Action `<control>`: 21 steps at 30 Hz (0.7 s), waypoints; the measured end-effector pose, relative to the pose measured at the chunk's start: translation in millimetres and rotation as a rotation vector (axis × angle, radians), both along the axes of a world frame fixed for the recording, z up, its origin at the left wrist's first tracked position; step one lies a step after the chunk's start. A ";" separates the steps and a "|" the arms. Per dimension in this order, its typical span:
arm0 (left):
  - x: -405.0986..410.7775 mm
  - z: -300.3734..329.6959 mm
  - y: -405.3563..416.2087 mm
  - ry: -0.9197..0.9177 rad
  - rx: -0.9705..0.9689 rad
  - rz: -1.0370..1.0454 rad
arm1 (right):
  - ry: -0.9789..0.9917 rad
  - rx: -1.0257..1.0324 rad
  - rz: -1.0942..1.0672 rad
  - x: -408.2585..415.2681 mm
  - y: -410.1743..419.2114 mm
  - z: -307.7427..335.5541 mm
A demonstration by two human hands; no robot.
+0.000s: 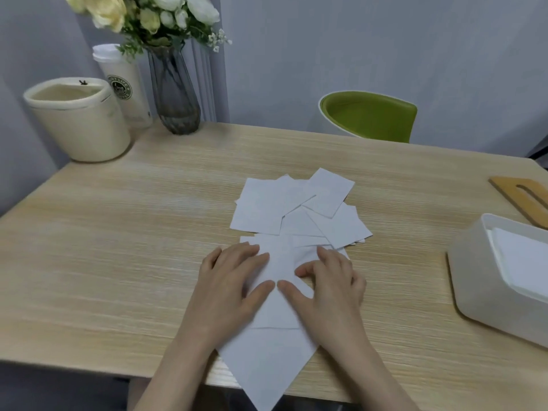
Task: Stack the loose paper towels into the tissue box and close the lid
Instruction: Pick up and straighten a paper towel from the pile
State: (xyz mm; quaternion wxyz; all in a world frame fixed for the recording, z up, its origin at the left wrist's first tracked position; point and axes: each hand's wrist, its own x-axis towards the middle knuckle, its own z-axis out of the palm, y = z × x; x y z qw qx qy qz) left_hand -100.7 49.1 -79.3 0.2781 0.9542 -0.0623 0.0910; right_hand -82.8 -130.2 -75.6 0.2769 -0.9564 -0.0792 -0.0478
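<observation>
I have both hands, left (234,280) and right (329,280), flat and open-fingered on the near towels (296,221) at mid-table, gathering them; next I'd square them and carry them right to the open box (474,280), its lid (522,197) lying beyond.

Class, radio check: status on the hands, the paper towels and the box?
Both hands, left and right, flat on paper towels. Tissue box open, lid off. Nothing blocking.

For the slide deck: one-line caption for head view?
Both hands press loose paper towels beside open tissue box.
</observation>
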 end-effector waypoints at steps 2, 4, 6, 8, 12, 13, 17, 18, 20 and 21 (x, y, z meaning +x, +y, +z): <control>0.2 -1.0 0.0 -0.001 0.010 -0.002 | 0.001 -0.023 -0.018 0.2 4.9 -0.8; 0.7 -1.5 0.1 -0.006 0.008 -0.001 | -0.006 -0.026 -0.028 -0.2 9.2 -1.6; 0.7 -2.0 0.0 -0.010 0.006 -0.005 | -0.019 0.000 -0.030 -0.5 11.9 -1.6; 0.0 -1.9 0.1 -0.010 0.004 -0.012 | -0.036 0.005 -0.026 -0.6 13.0 -1.6; 0.3 -2.8 0.7 -0.020 0.011 -0.011 | -0.101 0.007 -0.033 -0.6 14.8 -1.5; 0.4 -2.9 0.3 -0.027 0.009 -0.007 | -0.134 0.018 -0.040 -0.7 15.6 -0.7; 0.7 -0.6 -2.3 -0.037 0.018 -0.012 | -0.221 0.000 -0.077 -1.4 17.9 4.2; 1.2 -0.1 -2.7 -0.035 0.026 -0.018 | -0.228 -0.012 -0.084 -1.5 17.6 5.0; 3.2 1.0 -2.8 -0.025 0.032 -0.011 | -0.228 -0.024 -0.099 -1.5 15.7 6.2; 4.1 1.4 -2.9 -0.024 0.027 -0.003 | -0.219 -0.021 -0.107 -1.3 14.3 6.8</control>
